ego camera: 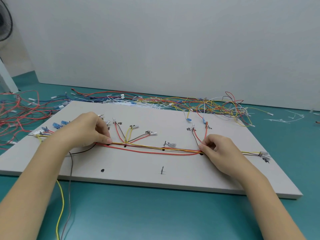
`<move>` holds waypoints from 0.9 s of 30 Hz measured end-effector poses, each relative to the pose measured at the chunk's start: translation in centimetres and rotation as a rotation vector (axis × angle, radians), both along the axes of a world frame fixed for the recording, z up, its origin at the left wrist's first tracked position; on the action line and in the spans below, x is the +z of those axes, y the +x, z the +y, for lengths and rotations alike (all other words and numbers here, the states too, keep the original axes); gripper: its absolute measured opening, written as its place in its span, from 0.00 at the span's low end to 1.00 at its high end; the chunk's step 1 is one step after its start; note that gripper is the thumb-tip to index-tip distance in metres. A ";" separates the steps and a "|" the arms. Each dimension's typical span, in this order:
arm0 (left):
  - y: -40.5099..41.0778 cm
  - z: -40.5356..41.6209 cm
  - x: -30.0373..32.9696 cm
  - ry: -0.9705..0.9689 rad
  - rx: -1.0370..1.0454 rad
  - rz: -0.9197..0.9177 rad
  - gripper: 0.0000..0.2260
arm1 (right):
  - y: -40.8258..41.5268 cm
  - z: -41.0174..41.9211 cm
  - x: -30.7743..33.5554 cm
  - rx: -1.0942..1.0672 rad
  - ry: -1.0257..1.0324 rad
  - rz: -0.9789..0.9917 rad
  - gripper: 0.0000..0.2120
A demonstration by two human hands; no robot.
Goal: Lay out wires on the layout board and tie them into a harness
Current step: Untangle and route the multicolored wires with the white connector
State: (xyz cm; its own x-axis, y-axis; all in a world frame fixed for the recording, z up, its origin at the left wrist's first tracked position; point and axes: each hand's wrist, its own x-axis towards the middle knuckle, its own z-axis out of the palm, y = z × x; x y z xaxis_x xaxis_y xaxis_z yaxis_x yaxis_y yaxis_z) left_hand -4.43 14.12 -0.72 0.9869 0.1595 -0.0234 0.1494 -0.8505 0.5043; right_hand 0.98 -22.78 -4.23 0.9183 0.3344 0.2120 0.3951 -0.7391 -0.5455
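A white layout board lies flat on the green table. A bundle of red, yellow, orange and white wires runs left to right across its middle, past black marks. Branches with clear terminals fan up from it to handwritten labels. My left hand pinches the bundle at its left end, thumb and fingertips on the wires. My right hand pinches the same bundle further right, beside a black mark. A yellow wire and a grey wire trail off the board's front edge.
Loose wires lie tangled behind the board and in a red pile at the far left. White cable ties lie on the table at the right. A metal pin stands near the board's front. A fan is at upper left.
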 end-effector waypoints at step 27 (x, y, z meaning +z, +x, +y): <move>0.2 -10.5 -1.9 -0.182 -0.332 -0.149 0.05 | -0.7 -1.6 1.2 -0.271 0.003 -0.037 0.09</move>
